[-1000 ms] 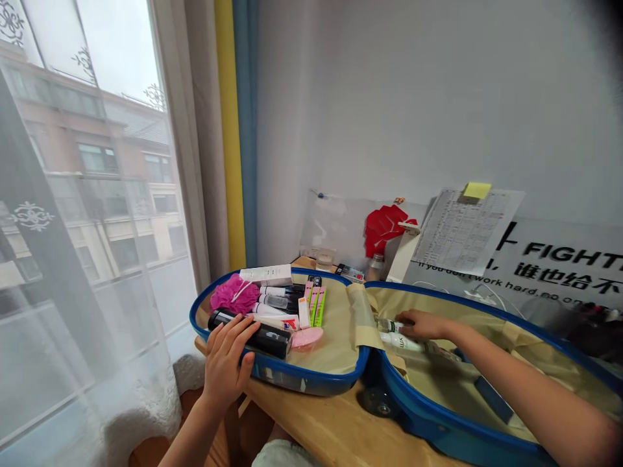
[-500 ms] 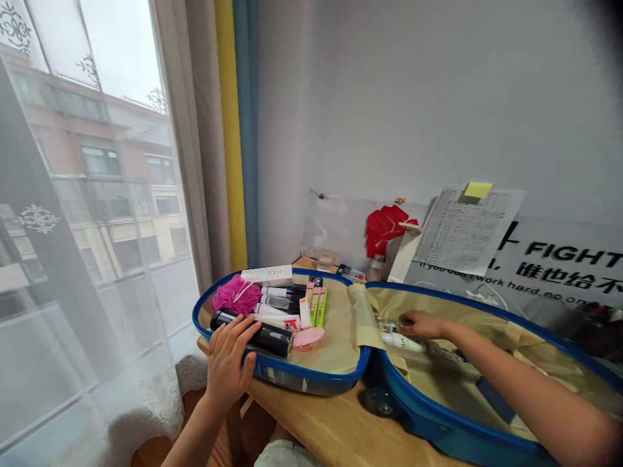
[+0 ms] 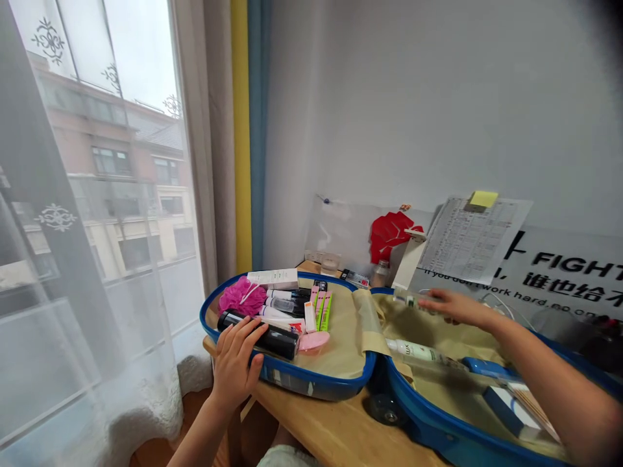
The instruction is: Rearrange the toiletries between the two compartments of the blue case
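We enter first the right hand [image 3: 455,308], reaching in from the right over the open right half of a blue suitcase [image 3: 428,431], forearm near level, palm down. Its fingers [image 3: 433,299] are clenched in a pinch on a small clear bottle [image 3: 407,299], which sits at the fingertips, toward the left, and appears to be held above the tan lining near the far rim. We find the bottle's long axis running roughly sideways across our view, in line with the hand, and the right hand far nearer to it than the left. Second, we list the left hand [image 3: 233,366], on the suitcase's left half, its fingers [image 3: 248,327] curled over a black bottle [image 3: 272,340] lying across the near edge of the pile. Around it we count a pink loofah [image 3: 242,297], a white box [image 3: 272,279], pink-and-green tubes [image 3: 320,310] and a pink comb [image 3: 314,341]. In the right half, below the small bottle and well apart from the fingers, we log a white Lux tube [image 3: 418,352] and a blue-and-white box [image 3: 506,412]. A tan strap [image 3: 370,321] lies between the halves. The suitcase rests on a wooden desk [image 3: 311,415].
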A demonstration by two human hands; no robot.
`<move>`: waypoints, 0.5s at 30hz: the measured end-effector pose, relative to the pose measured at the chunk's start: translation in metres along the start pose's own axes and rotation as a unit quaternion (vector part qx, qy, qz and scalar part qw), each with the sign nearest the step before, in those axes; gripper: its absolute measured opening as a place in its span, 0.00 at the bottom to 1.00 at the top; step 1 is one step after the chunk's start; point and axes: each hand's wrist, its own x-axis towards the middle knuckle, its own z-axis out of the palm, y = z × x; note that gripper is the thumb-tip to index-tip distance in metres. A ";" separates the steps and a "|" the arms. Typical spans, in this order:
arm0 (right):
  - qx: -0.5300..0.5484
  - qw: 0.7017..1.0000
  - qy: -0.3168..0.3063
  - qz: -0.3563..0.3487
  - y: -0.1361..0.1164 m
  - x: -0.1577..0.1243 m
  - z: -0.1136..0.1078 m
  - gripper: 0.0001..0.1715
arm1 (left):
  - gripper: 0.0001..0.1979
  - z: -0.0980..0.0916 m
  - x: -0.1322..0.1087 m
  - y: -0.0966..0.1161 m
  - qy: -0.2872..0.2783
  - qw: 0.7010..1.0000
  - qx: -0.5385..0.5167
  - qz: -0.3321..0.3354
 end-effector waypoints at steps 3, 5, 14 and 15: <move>0.038 0.999 -0.008 -0.017 -0.041 -0.003 -0.006 0.22 | 0.21 0.000 -0.001 0.000 -0.003 1.000 -0.004 -0.003; 0.058 0.996 -0.027 -0.059 -0.076 -0.005 0.006 0.24 | 0.21 0.000 -0.001 0.000 -0.001 1.000 -0.004 -0.006; 0.029 0.953 -0.162 -0.255 -0.201 -0.005 0.127 0.23 | 0.21 0.000 -0.001 -0.001 -0.001 1.000 -0.001 0.001; 0.026 0.949 -0.170 -0.265 -0.207 -0.004 0.137 0.23 | 0.21 0.001 -0.001 0.000 0.000 1.000 0.000 0.001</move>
